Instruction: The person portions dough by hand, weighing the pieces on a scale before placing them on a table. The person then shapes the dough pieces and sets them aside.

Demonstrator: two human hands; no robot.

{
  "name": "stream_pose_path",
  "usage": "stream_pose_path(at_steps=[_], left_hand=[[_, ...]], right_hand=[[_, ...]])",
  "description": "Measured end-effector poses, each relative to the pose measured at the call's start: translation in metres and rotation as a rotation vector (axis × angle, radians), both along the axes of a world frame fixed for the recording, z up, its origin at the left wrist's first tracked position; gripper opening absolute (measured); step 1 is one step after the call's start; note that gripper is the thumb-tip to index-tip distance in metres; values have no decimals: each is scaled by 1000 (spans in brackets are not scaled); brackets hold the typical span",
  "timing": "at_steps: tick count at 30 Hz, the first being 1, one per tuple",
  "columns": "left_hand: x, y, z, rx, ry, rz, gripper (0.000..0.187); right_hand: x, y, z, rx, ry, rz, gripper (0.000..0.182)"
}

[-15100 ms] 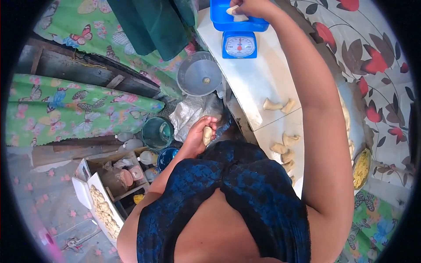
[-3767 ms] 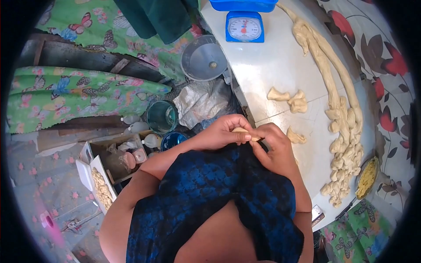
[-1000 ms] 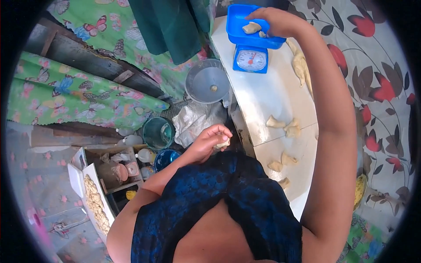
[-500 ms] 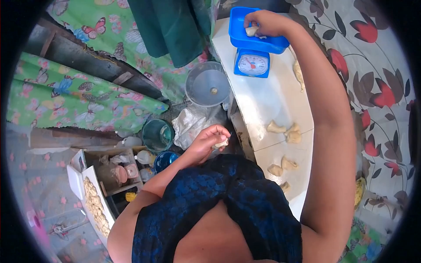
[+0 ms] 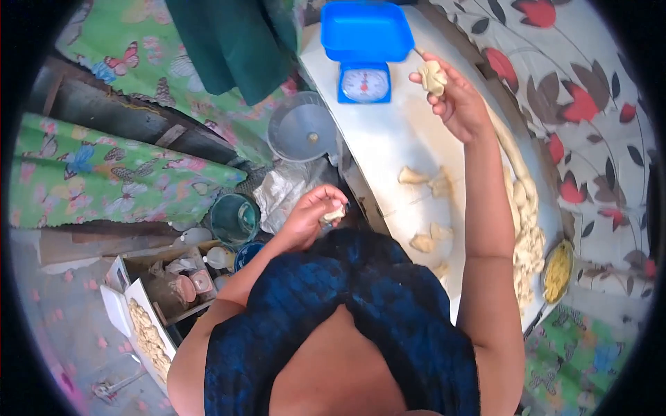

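My right hand (image 5: 454, 100) is raised over the table's back right part, its fingers around a pale dough piece (image 5: 433, 78). Left of it stands a blue kitchen scale (image 5: 364, 83), and its blue tray (image 5: 366, 33) holds nothing. My left hand (image 5: 316, 213) is in front of my body, pinching a small bit of dough (image 5: 334, 213). Several cut dough pieces (image 5: 413, 175) lie on the white table (image 5: 381, 145), between my two hands and nearer my body.
A long dough strip (image 5: 510, 149) and a heap of small dough pieces (image 5: 528, 243) line the table's right side, beside a bowl of yellow food (image 5: 557, 274). Left of the table are a grey basin (image 5: 298, 128), a green bucket (image 5: 234, 218) and a tray of dough pieces (image 5: 149, 336).
My right hand has lifted dough out of the scale's tray and moved right and nearer. The scale's needle has turned to point up. My left hand still pinches its bit; the whole view has shifted.
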State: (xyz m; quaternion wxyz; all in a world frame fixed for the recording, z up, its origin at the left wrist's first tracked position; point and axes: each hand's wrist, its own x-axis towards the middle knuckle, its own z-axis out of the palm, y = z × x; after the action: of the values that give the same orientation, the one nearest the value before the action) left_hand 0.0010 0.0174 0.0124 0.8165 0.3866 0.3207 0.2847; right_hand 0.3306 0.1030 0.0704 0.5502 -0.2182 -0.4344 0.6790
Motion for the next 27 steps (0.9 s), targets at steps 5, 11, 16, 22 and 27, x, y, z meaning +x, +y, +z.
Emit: stream_pose_path(at_steps=[5,11,16,22,27], left_hand=[[4,-6,-3,16,2,-74,11],[20,-18,2,17,25,-141,12],[27,-24,7,33,42,-166,11],[29,-30,4,32,19,-180,10],[27,-36,2,35,39,-123,10]], right_hand=[[-2,-91,-29,-240,161,-423,43],[3,-169,-50,-191,-11,-617,40],[18,-208,-69,-184,72,-613,28],[7,-229,-69,-238,144,-858,24],[-5,-237,-52,-300,422,-933,28]])
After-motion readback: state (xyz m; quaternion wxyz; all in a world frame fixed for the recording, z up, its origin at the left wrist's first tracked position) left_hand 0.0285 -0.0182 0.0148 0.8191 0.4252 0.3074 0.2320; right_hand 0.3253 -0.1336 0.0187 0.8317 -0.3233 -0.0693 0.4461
